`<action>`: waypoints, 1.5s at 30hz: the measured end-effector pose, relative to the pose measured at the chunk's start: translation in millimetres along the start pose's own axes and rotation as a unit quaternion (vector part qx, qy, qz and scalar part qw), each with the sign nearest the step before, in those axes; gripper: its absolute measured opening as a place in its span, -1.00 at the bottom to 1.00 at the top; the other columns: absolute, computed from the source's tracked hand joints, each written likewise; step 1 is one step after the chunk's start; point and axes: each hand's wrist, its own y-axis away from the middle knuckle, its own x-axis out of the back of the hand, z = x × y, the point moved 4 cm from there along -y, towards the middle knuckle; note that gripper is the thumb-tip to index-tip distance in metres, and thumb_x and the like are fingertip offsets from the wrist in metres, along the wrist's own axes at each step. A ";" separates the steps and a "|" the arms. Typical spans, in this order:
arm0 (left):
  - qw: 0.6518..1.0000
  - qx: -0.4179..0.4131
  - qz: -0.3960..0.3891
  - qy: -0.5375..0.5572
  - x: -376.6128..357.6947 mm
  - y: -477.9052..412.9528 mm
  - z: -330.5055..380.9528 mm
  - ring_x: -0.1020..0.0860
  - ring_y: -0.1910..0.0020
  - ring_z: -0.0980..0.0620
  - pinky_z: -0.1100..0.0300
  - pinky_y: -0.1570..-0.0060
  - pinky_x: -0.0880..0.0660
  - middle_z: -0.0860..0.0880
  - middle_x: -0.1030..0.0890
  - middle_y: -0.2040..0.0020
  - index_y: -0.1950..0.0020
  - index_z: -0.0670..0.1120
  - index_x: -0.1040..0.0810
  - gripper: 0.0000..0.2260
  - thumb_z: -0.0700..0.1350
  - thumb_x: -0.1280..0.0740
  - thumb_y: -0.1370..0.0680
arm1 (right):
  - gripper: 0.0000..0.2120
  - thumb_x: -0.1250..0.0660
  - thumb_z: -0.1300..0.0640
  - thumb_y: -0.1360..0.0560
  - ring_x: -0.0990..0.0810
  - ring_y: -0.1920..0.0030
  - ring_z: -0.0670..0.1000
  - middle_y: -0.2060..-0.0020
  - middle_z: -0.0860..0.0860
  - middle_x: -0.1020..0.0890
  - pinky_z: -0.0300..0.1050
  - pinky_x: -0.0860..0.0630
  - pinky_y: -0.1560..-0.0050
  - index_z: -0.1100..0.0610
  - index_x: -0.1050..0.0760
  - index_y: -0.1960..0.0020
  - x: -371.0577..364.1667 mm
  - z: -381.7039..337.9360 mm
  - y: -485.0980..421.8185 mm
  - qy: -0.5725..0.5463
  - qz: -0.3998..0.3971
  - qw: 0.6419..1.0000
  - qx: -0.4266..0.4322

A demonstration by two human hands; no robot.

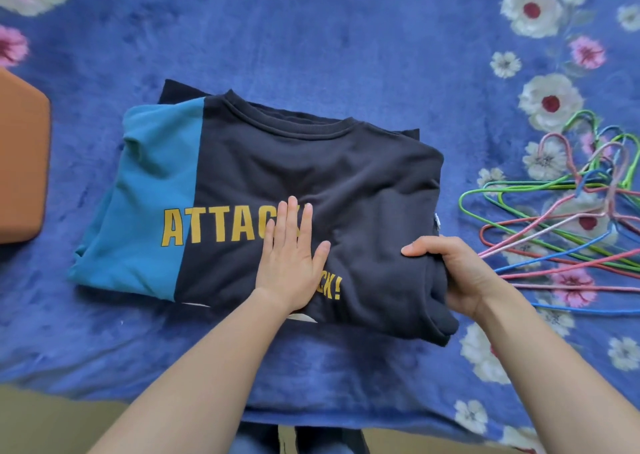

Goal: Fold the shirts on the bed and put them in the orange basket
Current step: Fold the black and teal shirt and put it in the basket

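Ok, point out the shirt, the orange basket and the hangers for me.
shirt [363, 183]: head view, dark front panel below the collar.
orange basket [20, 163]: head view, visible corner at the left edge.
hangers [583, 186]: head view, where the wire necks cross in the pile.

A blue plush blanket [311, 31] fills most of the view, its pile brushed into uneven patches. It is printed with flowers: large white blooms with dark red centres [550, 102] run down the right side and sit in the far left corner, with smaller pink blooms [587, 52] among them. On the right side of the blanket lies a loose heap of thin wire hangers [585, 187] in green, pink, blue and red, their hooks overlapping and pointing away. A strip of beige floor [52, 419] shows below the blanket's near edge
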 end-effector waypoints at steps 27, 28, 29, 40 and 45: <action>0.892 0.140 -0.077 0.423 121.5 5.8 -247.6 -0.60 -0.05 0.08 0.10 -0.08 -0.51 0.03 -0.65 -0.08 -0.16 -0.01 -0.53 -0.80 0.01 -0.30 -0.57 | -0.80 -0.31 0.22 -0.51 -0.53 0.19 -0.11 0.20 -0.13 -0.61 -0.38 -0.43 0.15 -0.07 -0.55 -0.02 -267.1 50.4 -45.8 0.304 0.246 0.859 0.330; 0.901 0.141 -0.020 0.410 126.9 6.5 -247.5 -0.56 -0.08 0.08 0.12 -0.12 -0.47 0.04 -0.63 -0.08 -0.17 -0.04 -0.52 -0.78 0.01 -0.25 -0.59 | -0.79 -0.31 0.17 -0.51 -0.52 0.09 -0.15 0.10 -0.17 -0.60 -0.39 -0.41 0.05 -0.06 -0.54 -0.09 -258.4 46.2 -42.2 0.325 0.299 0.823 0.356; 0.900 0.148 0.026 0.409 132.1 8.5 -248.5 -0.55 -0.05 0.09 0.18 -0.06 -0.43 0.07 -0.63 -0.03 -0.14 -0.06 -0.52 -0.79 0.00 -0.21 -0.61 | -0.72 -0.30 0.10 -0.51 -0.49 -0.07 -0.18 -0.07 -0.17 -0.56 -0.35 -0.38 -0.10 -0.04 -0.51 -0.21 -250.9 43.8 -42.8 0.361 0.331 0.792 0.365; 0.975 -0.147 0.150 0.070 138.1 -30.9 -188.2 -0.19 -0.44 -0.06 -0.02 -0.34 -0.12 -0.09 -0.32 -0.45 -0.41 -0.03 -0.38 -0.59 -0.08 -0.11 -0.56 | -0.36 -0.11 -0.11 -0.48 0.11 -0.53 0.05 -0.54 0.01 -0.04 0.00 0.16 -0.46 -0.01 -0.11 -0.53 -254.1 63.6 -90.0 0.604 0.331 0.645 0.331; 0.993 -0.081 0.004 -0.086 111.1 -107.6 -198.9 0.26 -0.53 -0.06 -0.03 -0.41 0.37 -0.01 0.20 -0.57 -0.56 0.13 0.11 -0.50 0.18 0.13 -0.63 | -0.36 -0.13 -0.08 -0.50 0.01 -0.54 0.09 -0.53 0.06 -0.11 0.06 0.11 -0.50 0.07 -0.11 -0.53 -249.4 89.8 -94.4 0.662 0.303 0.603 0.326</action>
